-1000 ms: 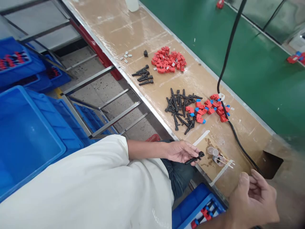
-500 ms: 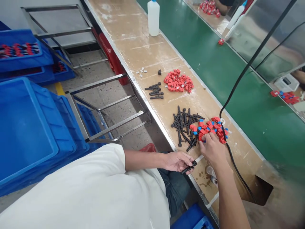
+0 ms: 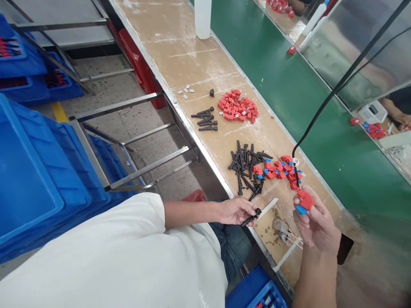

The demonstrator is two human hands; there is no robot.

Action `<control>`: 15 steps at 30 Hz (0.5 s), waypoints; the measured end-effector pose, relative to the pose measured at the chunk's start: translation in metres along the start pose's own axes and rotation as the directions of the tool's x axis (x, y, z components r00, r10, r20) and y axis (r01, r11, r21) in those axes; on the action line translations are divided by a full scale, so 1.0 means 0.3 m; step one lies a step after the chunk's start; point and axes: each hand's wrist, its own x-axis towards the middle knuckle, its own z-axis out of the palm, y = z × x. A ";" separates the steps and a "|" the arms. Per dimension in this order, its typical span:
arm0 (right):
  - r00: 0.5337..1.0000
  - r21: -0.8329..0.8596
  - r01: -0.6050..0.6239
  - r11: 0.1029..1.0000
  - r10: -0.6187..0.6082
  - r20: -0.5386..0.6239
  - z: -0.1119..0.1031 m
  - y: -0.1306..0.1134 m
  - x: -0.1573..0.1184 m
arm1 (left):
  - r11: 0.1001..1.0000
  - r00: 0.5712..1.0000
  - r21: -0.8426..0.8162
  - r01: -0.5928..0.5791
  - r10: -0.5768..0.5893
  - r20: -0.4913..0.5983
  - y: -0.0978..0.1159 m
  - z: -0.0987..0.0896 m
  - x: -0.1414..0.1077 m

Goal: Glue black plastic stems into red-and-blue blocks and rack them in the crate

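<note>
Near the bench's front edge, my left hand [image 3: 236,211] is closed on a black plastic stick-shaped part [image 3: 251,217] with a blocky head. My right hand [image 3: 316,222], raised over the right part of the bench, pinches a red-and-blue plastic piece [image 3: 305,202] between thumb and fingers. Beyond the hands lies a loose pile of similar red and blue pieces [image 3: 280,169]. Beside it on the left is a heap of black stick-shaped parts [image 3: 245,164]. A smaller group of black sticks [image 3: 206,119] lies farther up, next to a pile of red pieces [image 3: 238,106].
A black cable [image 3: 316,115] hangs down to the bench beside my right hand. Small clear cups [image 3: 281,226] stand near wet spots. A white bottle [image 3: 203,19] stands at the far end. A green belt [image 3: 257,85] runs behind; blue crates [image 3: 28,167] and metal frames [image 3: 128,111] are left.
My right hand has drawn back from the red and blue pile and lifted, now holding one red-and-blue piece. My left hand keeps the black part. The whole view has shifted slightly.
</note>
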 end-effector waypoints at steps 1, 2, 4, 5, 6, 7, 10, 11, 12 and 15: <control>1.000 0.101 0.002 0.995 -0.001 -0.003 0.004 -0.011 -0.033 | 1.000 1.000 -0.003 -0.004 0.004 -0.012 0.002 0.000 -0.002; 1.000 0.167 0.011 0.986 -0.010 -0.009 0.012 -0.017 -0.065 | 1.000 1.000 -0.004 -0.006 0.006 -0.021 0.004 0.001 -0.004; 1.000 0.236 0.018 0.972 -0.012 -0.028 0.041 -0.020 -0.118 | 1.000 1.000 -0.001 -0.011 0.011 -0.029 0.008 0.008 -0.008; 0.999 0.254 0.015 0.967 -0.003 -0.048 0.058 -0.017 -0.140 | 1.000 0.999 0.002 -0.016 0.016 -0.028 0.009 0.014 -0.011; 0.997 0.268 0.009 0.963 0.011 -0.074 0.075 -0.013 -0.160 | 1.000 1.000 0.008 -0.019 0.019 -0.024 0.010 0.021 -0.013; 0.995 0.281 -0.002 0.960 0.031 -0.098 0.090 -0.009 -0.178 | 1.000 1.000 0.016 -0.025 0.025 -0.019 0.011 0.028 -0.017; 0.987 0.307 -0.042 0.951 0.087 -0.134 0.121 0.011 -0.235 | 0.997 0.999 0.060 -0.051 0.052 0.001 0.009 0.053 -0.029; 0.985 0.309 -0.055 0.949 0.103 -0.142 0.127 0.020 -0.256 | 0.995 0.998 0.075 -0.062 0.061 0.006 0.006 0.061 -0.034; 0.982 0.312 -0.067 0.948 0.119 -0.150 0.132 0.031 -0.277 | 0.994 0.998 0.087 -0.068 0.067 0.013 0.003 0.069 -0.038; 0.969 0.326 -0.071 0.943 0.143 -0.203 0.149 0.072 -0.341 | 0.991 0.997 0.115 -0.072 0.068 0.032 -0.015 0.091 -0.050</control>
